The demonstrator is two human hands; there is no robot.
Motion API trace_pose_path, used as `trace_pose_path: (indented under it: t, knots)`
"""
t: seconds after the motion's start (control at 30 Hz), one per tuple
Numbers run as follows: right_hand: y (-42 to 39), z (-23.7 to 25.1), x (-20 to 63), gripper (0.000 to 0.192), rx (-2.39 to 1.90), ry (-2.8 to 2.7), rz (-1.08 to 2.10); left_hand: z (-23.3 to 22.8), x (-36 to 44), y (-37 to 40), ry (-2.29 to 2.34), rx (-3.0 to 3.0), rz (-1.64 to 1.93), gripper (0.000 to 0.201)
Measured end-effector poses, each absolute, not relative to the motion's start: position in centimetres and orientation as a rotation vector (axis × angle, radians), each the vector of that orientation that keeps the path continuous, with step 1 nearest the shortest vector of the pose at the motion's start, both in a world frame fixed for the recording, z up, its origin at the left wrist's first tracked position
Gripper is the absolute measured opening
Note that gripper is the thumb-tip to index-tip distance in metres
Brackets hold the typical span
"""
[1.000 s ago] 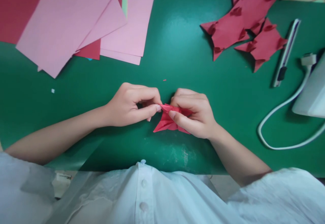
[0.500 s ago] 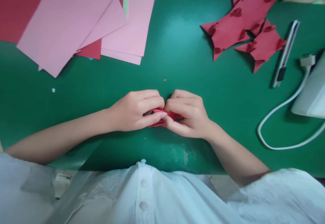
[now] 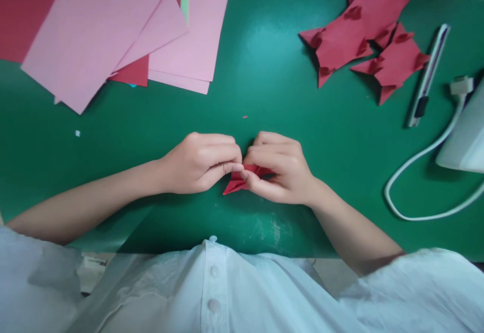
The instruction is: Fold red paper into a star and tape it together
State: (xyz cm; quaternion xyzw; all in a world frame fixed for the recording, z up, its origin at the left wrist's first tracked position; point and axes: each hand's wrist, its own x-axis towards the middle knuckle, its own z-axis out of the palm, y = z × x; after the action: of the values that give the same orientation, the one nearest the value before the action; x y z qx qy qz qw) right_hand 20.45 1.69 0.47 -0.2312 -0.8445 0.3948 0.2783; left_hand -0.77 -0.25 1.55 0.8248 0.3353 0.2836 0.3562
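Note:
A small piece of folded red paper point(image 3: 236, 184) is held between my two hands, just above or on the green table. My left hand point(image 3: 202, 162) pinches its upper left edge, thumb and fingertips closed. From the other side my right hand point(image 3: 282, 168) grips it between thumb and curled forefinger. One pointed red corner sticks out below my left thumb. Much of the paper is hidden behind the fingers, so its full shape cannot be made out.
Pink paper sheets point(image 3: 102, 25) lie over red ones at the upper left. Several folded red paper shapes point(image 3: 340, 46) sit at the upper right, beside a utility knife point(image 3: 429, 76). A white cable point(image 3: 389, 182) loops near a white box-like object point(image 3: 463, 136) on the green table point(image 3: 264, 71).
My left thumb and fingers have shifted slightly up and left on the folded red paper, and its lower left corner shows more. My right hand keeps nearly the same grip.

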Motion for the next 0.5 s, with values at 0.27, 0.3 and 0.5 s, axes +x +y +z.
trace_pose_path:
  t: [0.27, 0.3, 0.5]
  knots:
    - [1.85, 0.55, 20.65, 0.026, -0.643, -2.185, 1.164, 1.87, -0.89, 0.13, 1.003, 1.758, 0.718, 0.029]
    - [1.87, 0.58, 20.69, 0.026, -0.651, -2.175, 1.17, 1.89, -0.91, 0.12, 0.992, 1.712, 0.718, 0.026]
    - [1.9, 0.62, 20.83, 0.022, -0.686, -2.155, 1.17, 2.07, -1.07, 0.08, 0.984, 1.592, 0.678, 0.019]
